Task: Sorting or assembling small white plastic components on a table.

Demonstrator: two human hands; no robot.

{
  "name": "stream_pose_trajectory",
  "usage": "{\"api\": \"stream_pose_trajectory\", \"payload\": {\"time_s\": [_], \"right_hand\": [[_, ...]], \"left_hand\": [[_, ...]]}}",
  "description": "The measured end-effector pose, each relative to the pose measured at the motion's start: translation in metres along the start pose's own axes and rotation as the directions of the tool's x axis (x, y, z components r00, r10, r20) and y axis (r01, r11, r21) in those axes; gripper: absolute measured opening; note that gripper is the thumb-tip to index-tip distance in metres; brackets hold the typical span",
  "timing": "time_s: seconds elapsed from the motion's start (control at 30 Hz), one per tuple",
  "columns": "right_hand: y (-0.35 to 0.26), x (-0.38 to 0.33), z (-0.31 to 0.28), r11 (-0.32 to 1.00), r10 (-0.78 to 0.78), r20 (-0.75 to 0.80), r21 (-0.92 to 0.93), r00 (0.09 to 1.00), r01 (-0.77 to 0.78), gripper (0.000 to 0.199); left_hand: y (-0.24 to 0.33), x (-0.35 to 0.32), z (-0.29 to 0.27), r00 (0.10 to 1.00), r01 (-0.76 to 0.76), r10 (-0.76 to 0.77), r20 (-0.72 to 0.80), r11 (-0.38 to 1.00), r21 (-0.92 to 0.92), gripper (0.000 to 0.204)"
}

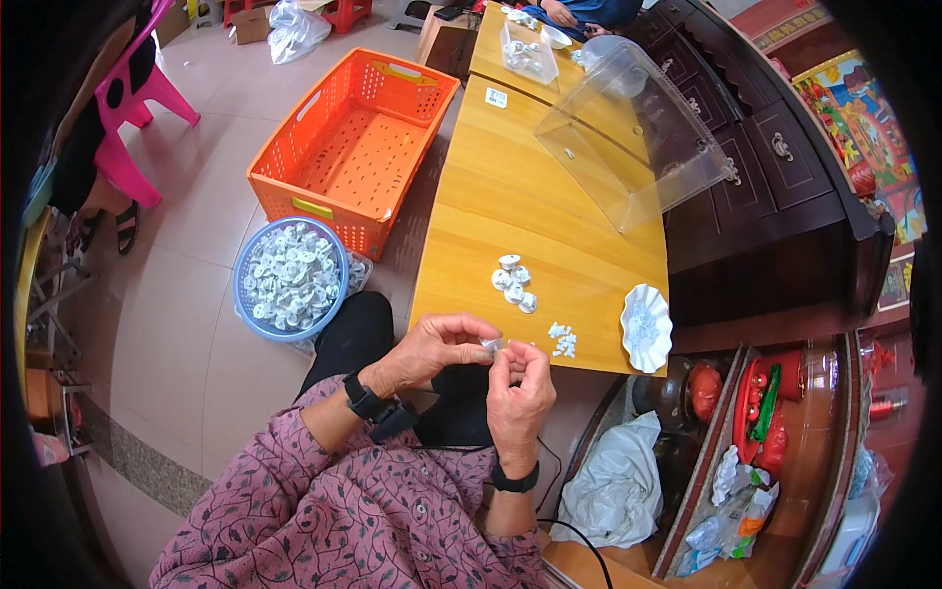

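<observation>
A small white part (pixel 490 345) is pinched between the fingertips of the left hand (pixel 432 350) and the right hand (pixel 518 393), just off the near edge of the wooden table (pixel 520 196). The fingers of both hands are drawn narrow and curled around the part, so that most of it is hidden. A black band is worn on each wrist.

On the table, just beyond the hands, a scatter of tiny white pieces (pixel 562 339) is seen, and a little farther a cluster of white round parts (pixel 513 283). A white scalloped dish (pixel 646 327) is set at the near right corner. Farther off, a clear plastic cover (pixel 633 133) lies tilted on the table.

On the floor to the left, a blue basket (pixel 290 279) filled with white parts is placed, and beyond it, touching, an orange crate (pixel 353 147). A pink chair (pixel 132 108) is seen at the far left.
</observation>
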State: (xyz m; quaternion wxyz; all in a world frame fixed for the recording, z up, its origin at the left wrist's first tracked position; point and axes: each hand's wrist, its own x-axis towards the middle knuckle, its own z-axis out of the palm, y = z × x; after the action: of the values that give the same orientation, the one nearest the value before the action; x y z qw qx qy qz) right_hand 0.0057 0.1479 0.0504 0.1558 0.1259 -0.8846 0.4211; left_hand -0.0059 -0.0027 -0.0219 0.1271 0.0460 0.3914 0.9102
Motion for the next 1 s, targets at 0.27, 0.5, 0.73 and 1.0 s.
{"api": "stream_pose_trajectory", "payload": {"time_s": [0.27,0.5,0.73,1.0], "right_hand": [[0.006,0.001,-0.001,0.993,-0.062,0.109,-0.091,0.992,0.072,0.02],[0.008,-0.003,0.005,0.978,0.146,0.069,0.141,0.987,-0.155,0.016],[0.002,-0.004,0.0,0.99,0.105,0.099,0.085,0.99,-0.114,0.012],[0.007,-0.006,0.01,0.999,-0.026,0.116,-0.016,0.993,0.028,0.01]], "left_hand": [[0.015,-0.003,-0.007,0.989,-0.131,0.096,0.116,0.931,0.341,0.024],[0.015,-0.005,-0.008,0.998,-0.041,0.035,0.047,0.99,0.133,0.023],[0.005,-0.006,-0.009,0.999,0.018,-0.018,-0.029,1.0,0.003,0.023],[0.003,-0.007,-0.009,0.999,-0.044,0.044,-0.018,0.999,0.031,0.023]]}}
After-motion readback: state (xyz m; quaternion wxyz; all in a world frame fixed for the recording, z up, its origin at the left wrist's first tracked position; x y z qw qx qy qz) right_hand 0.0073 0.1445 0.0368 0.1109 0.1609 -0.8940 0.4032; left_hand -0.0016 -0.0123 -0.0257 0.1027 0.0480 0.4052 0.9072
